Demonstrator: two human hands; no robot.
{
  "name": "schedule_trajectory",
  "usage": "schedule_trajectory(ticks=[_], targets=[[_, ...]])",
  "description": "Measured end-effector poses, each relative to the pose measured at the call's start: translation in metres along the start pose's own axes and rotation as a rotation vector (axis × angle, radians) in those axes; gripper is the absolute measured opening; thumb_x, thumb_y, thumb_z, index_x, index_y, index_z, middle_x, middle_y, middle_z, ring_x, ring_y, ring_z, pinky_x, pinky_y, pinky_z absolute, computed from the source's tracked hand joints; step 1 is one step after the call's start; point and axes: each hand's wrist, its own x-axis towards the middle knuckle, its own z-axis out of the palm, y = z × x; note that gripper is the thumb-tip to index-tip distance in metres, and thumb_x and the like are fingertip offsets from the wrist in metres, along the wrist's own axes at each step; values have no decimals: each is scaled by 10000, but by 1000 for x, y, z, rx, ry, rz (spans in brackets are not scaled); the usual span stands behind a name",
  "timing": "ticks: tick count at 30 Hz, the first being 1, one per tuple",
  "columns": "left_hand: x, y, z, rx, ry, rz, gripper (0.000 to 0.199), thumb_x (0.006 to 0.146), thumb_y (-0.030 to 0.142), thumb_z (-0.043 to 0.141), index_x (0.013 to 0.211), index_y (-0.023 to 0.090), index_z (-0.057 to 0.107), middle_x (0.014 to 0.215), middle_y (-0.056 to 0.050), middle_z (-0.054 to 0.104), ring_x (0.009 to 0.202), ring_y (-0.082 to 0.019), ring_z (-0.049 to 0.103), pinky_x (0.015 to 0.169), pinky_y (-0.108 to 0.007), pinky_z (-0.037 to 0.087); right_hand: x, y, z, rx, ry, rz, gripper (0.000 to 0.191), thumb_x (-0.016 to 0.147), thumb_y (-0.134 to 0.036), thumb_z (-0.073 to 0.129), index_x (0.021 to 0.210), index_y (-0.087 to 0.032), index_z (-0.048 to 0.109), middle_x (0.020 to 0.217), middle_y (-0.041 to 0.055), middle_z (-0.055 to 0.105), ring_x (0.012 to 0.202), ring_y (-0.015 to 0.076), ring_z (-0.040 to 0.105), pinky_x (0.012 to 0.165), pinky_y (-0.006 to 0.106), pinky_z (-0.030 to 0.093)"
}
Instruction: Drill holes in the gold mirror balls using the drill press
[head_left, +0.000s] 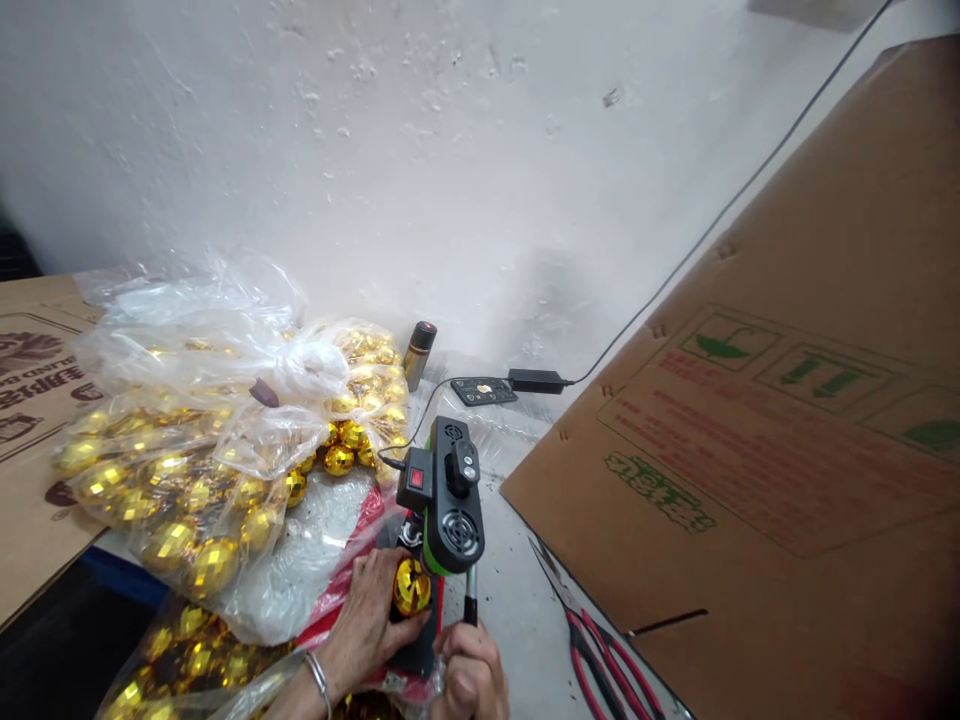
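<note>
My left hand [364, 605], with a silver bangle at its wrist, grips a shiny gold mirrored ball [411, 587] between thumb and fingers. The ball is close against the lower end of a black and green machine [455, 500] that has round vents and a red switch. Below the machine, my right hand [471, 665] is closed round the black grip of a metal lever [470, 597]. A black base plate shows under the ball. To the left, clear plastic bags [217, 400] hold several similar gold balls.
A large cardboard box [787, 380] leans at the right, with red-handled scissors [604, 650] beside it. A dark cylinder [421, 350], a patterned black card [486, 391] and a power adapter [537, 381] lie near the wall. Another cardboard piece [37, 400] is far left.
</note>
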Motion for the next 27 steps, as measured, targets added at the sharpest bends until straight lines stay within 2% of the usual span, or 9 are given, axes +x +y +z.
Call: schedule_trajectory(ticks=[3,8,11,13,16,20,21,24,27], targets=[[0,1,0,-3,-18,-22,476,834,283,748,1286,189,631,1219,-143,707,1126,-372,622,1008,-564,493,-10,3,2,-28,43,-32,404,1101,-174,325,716,-225,433,694,-44,513,572,86,506,633,246,483],[3,1,0,-10,-20,-38,480,835,285,749,1288,186,626,1237,-142,703,1136,-366,619,1028,-568,483,-3,4,-7,-79,-58,-115,410,1111,-253,419,717,-212,526,705,-50,622,621,71,605,825,249,541],[3,0,1,-11,-20,-38,513,824,290,771,1303,187,621,1268,-154,697,1165,-382,616,1049,-595,482,28,-13,-13,-62,-45,2,389,1084,-169,413,703,-209,483,662,-52,542,563,70,520,710,239,512],[-4,-3,-1,-18,-21,-32,562,808,270,791,1335,191,612,1295,-162,691,1186,-391,616,1052,-597,497,56,-27,-14,33,-61,106,354,1051,-140,470,704,-207,479,662,-39,526,544,72,501,514,212,380],[-26,-15,-9,1,-30,17,616,794,239,821,1372,226,608,1328,-158,691,1228,-397,621,1070,-587,515,88,-40,-11,45,-75,182,317,1032,-117,501,726,-198,528,621,-42,505,491,70,466,461,222,313],[-56,-41,-39,70,-66,153,936,675,501,961,1486,287,546,1466,-159,643,1322,-429,609,1112,-579,533,90,-36,-6,70,-51,89,335,995,-50,512,693,-195,510,603,-44,476,476,67,450,462,225,319],[-57,-46,-50,102,-35,160,939,709,571,926,1514,299,525,1509,-155,618,1348,-424,601,1110,-568,544,85,-34,-4,73,-33,81,334,992,-46,511,693,-193,517,608,-43,479,475,66,445,464,229,317],[-37,-54,-88,301,204,83,508,1017,500,598,1475,282,568,1523,-139,618,1389,-368,588,1124,-563,535,69,-30,-3,73,8,71,335,996,-51,509,692,-191,525,630,-34,502,490,66,447,484,236,322],[2,-53,-121,629,365,-72,394,1047,299,464,1349,118,640,1422,-245,660,1338,-403,608,1117,-605,503,62,-30,-5,65,-19,84,334,991,-38,504,696,-195,504,650,-30,507,519,67,461,499,230,332]])
